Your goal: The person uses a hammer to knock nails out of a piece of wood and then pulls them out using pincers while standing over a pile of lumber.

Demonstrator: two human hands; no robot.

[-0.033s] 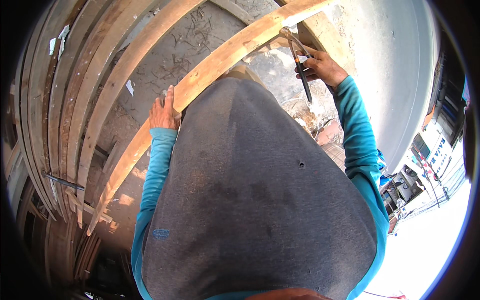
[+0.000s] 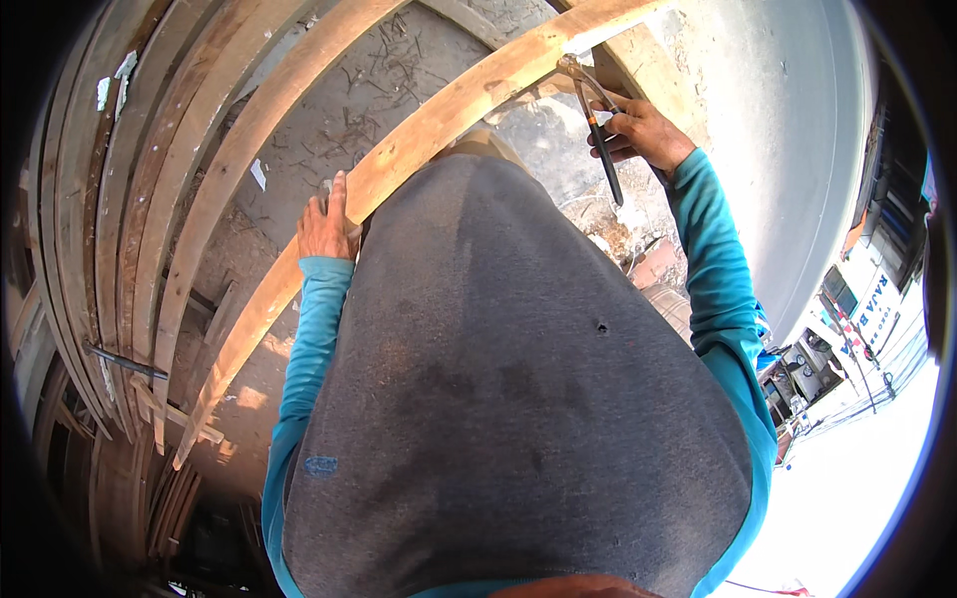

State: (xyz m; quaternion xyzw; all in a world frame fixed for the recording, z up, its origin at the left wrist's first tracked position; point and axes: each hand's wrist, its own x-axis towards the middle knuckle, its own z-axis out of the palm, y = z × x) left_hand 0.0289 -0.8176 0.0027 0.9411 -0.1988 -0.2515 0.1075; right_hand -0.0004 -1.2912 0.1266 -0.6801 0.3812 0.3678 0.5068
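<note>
A long pale wooden plank [image 2: 429,125] runs slantwise in front of me, its upper end at the top right. My left hand [image 2: 327,224] grips its edge left of my torso, fingers laid over the wood. My right hand [image 2: 646,138] is closed around one handle of a pair of pincers [image 2: 594,120] with black and orange grips. The other handle points down toward me, with the handles spread apart. The jaws meet the plank's near edge close to its upper end; whether they bite on a nail is too small to tell.
Several more planks [image 2: 184,179] stand side by side at the left, with a dark metal bar [image 2: 125,361] across them. Bent nails or scraps litter the grey floor [image 2: 369,90]. A pale smooth wall [image 2: 797,130] rises on the right.
</note>
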